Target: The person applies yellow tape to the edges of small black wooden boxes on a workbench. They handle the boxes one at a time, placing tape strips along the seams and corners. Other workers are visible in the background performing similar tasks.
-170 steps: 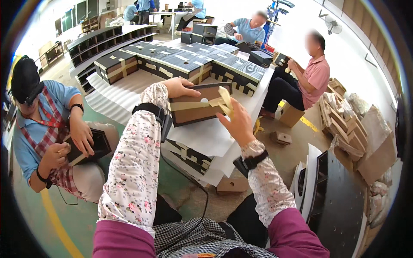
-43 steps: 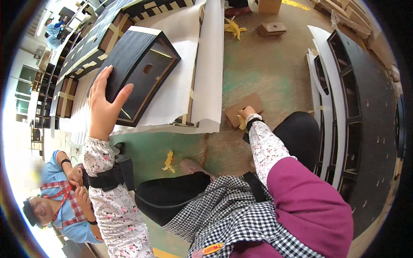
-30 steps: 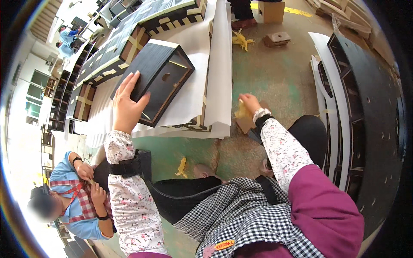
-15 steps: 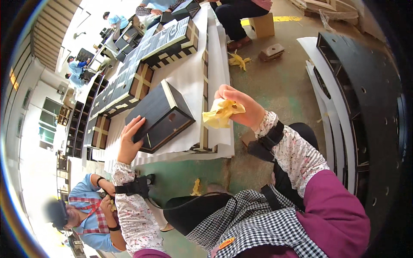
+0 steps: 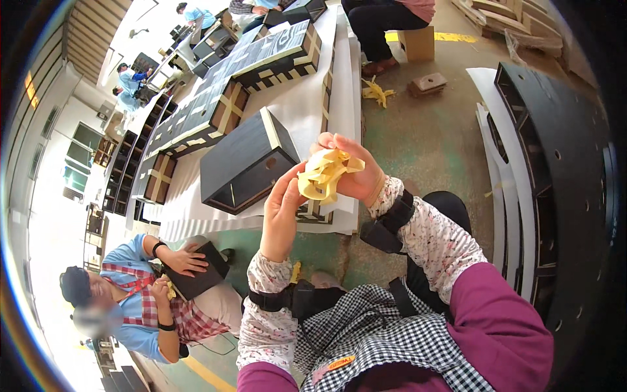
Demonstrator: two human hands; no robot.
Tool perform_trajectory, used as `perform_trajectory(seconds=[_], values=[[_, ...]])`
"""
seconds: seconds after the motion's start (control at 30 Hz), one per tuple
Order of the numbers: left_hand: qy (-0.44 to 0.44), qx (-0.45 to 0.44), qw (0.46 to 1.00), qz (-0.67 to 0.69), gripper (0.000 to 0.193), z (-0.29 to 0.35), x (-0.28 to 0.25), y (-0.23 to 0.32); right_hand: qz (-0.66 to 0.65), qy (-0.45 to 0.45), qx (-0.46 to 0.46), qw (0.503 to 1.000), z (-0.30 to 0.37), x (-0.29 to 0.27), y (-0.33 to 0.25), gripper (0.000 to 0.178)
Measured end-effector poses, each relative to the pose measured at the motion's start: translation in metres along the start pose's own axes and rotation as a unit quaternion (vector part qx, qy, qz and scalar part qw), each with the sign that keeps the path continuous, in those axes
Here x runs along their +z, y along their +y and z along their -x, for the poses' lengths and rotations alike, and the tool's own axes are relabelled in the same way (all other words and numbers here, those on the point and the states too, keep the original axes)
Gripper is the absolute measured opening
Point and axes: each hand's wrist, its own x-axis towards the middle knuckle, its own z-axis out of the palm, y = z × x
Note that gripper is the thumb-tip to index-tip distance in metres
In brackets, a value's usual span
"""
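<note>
Both hands, left hand (image 5: 282, 210) and right hand (image 5: 353, 171), have fingers clamped on crumpled yellow tape (image 5: 323, 175), already off the black box (image 5: 245, 163) at centre frame.

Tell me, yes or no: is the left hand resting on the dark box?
No: the left hand is raised off the dark box, touching the crumpled yellow tape that the right hand holds.

The crumpled yellow tape (image 5: 324, 174) looks like thin, matt paper, creased and wrinkled. The dark box (image 5: 245, 162) near the table's front edge shows a matt wood-grain finish, and the white sheet (image 5: 297, 111) covering the table looks smooth and papery.
</note>
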Motion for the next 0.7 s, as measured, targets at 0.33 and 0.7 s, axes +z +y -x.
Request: perform_trajectory(seconds=[0.33, 0.7], values=[[-0.016, -0.036, 0.997, 0.066, 0.027, -0.005, -0.005, -0.007, -0.041, -0.049, 0.040, 0.997, 0.004, 0.002, 0.001, 0.022], [-0.063, -0.034, 0.995, -0.071, 0.024, 0.001, -0.026, 0.004, 0.146, -0.010, 0.056, 0.988, 0.006, 0.014, -0.027, 0.021]])
